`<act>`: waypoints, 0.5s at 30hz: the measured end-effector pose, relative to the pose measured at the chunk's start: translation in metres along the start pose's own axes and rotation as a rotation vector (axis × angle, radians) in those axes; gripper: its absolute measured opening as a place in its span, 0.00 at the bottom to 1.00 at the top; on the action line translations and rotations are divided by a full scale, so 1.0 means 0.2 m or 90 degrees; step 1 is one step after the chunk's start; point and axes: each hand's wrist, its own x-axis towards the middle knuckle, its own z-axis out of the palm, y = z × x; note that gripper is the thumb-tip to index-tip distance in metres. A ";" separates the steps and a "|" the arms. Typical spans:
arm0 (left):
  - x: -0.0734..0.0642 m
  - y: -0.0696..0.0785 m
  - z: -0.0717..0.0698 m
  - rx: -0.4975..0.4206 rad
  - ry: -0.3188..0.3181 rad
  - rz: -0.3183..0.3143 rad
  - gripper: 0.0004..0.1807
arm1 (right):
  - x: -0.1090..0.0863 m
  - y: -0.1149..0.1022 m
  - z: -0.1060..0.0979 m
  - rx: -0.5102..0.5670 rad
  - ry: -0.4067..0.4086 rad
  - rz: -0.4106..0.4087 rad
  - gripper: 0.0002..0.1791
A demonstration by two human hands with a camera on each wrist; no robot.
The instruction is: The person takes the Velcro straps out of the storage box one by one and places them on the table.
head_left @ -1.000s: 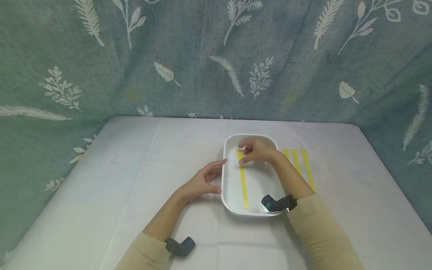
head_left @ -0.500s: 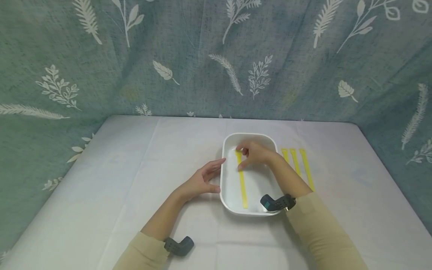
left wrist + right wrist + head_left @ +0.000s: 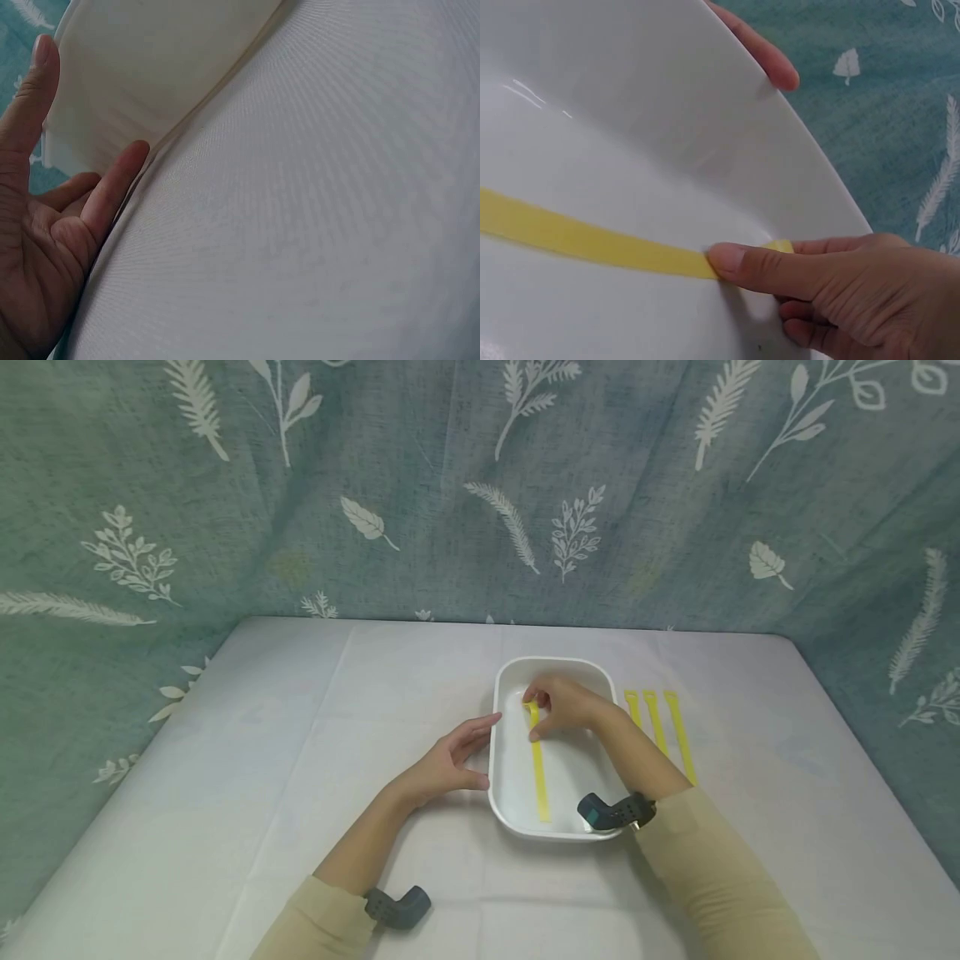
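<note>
A white rectangular tray [image 3: 506,810] with rounded corners stands on the table, and a long flat yellow strip [image 3: 541,777] lies lengthwise in it. My right hand [image 3: 566,703] reaches over the tray's right wall and pinches the strip near its far end. In the right wrist view the thumb lies along the yellow strip [image 3: 592,234], with a bit of its end showing beyond the thumb; the fingers are partly hidden beneath. My left hand [image 3: 448,764] is at the tray's left wall, fingers loosely spread. In the left wrist view its fingertips touch or nearly touch the tray [image 3: 150,67].
Several more yellow strips [image 3: 678,731] with small looped far ends lie side by side right of the tray, partly hidden by the right forearm. A white cloth [image 3: 360,685] covers the table. A green leaf-patterned curtain [image 3: 420,510] hangs behind.
The right thumb has come down onto the strip, and the hand now pinches it. The strip's far end has shifted slightly toward me. The left hand has stayed at the tray's left side.
</note>
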 end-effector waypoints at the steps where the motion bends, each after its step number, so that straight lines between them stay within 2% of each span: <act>1: 0.00 0.00 0.00 0.002 0.001 0.000 0.49 | 0.00 0.00 0.00 0.004 -0.001 -0.002 0.28; 8: 0.01 0.00 0.01 0.001 -0.001 0.008 0.49 | 0.00 0.01 -0.02 0.035 -0.017 -0.005 0.22; 13: 0.01 0.01 0.01 0.009 0.004 0.002 0.49 | 0.00 0.01 -0.03 0.061 -0.015 0.007 0.25; 15: 0.01 0.01 0.00 0.009 0.001 0.005 0.49 | 0.00 0.01 -0.03 0.092 -0.015 0.029 0.28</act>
